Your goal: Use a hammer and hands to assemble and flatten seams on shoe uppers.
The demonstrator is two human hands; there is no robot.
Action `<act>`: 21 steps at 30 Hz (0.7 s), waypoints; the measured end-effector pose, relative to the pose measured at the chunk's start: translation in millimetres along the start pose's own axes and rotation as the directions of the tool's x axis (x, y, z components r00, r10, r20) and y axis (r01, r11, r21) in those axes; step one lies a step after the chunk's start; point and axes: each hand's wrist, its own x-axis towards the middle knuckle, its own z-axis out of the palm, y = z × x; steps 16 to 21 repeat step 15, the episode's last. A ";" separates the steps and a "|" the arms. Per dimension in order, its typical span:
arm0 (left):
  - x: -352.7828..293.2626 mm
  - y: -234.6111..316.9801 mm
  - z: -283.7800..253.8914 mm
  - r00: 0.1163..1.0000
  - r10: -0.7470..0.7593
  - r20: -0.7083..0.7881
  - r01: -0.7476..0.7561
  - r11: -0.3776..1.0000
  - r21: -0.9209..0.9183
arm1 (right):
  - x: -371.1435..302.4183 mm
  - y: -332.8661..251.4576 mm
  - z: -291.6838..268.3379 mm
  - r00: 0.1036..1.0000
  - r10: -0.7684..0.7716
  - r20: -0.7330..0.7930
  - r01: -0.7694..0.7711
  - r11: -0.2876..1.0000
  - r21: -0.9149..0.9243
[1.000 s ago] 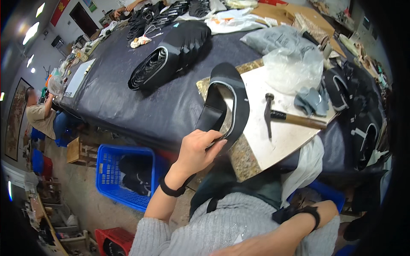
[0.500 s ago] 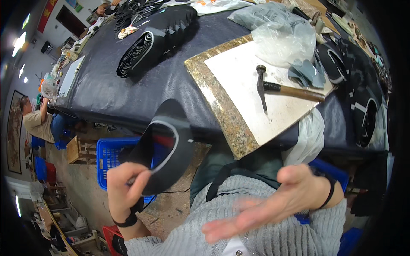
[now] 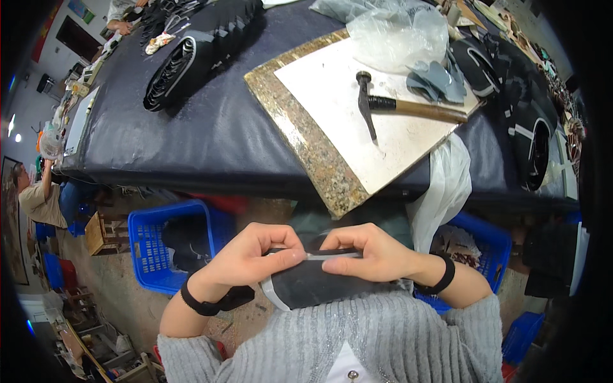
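A black piece that looks like a shoe upper (image 3: 319,285), with a pale grey strip along its edge, is held close in front of my body. My left hand (image 3: 255,254) pinches the top edge between thumb and fingers. Opposite it, a short gap away, my right hand (image 3: 377,255) pinches the same edge, thumb on the near side. The pale strip runs between the two thumbs. Beyond my hands, a hammer (image 3: 418,110) lies on a white board (image 3: 332,96), which rests on a speckled stone slab (image 3: 319,166).
On the dark-covered table (image 3: 166,143) lie a roll of nested black pieces (image 3: 204,57), a clear plastic bag (image 3: 402,38) and more black pieces (image 3: 533,121). Blue baskets (image 3: 143,236) stand below, left and right. A white bag (image 3: 450,179) hangs off the edge. Another person (image 3: 41,201) sits far left.
My right hand, formerly open and apart, now grips the piece's edge. My left hand has brought the piece right and nearer my body, turning it. The view has shifted.
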 end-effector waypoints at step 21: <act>104.9 -32.5 8.5 0.656 0.746 -0.112 -0.346 0.430 0.834 | 17.9 -7.6 -106.1 0.904 -0.418 0.090 0.139 0.088 -0.986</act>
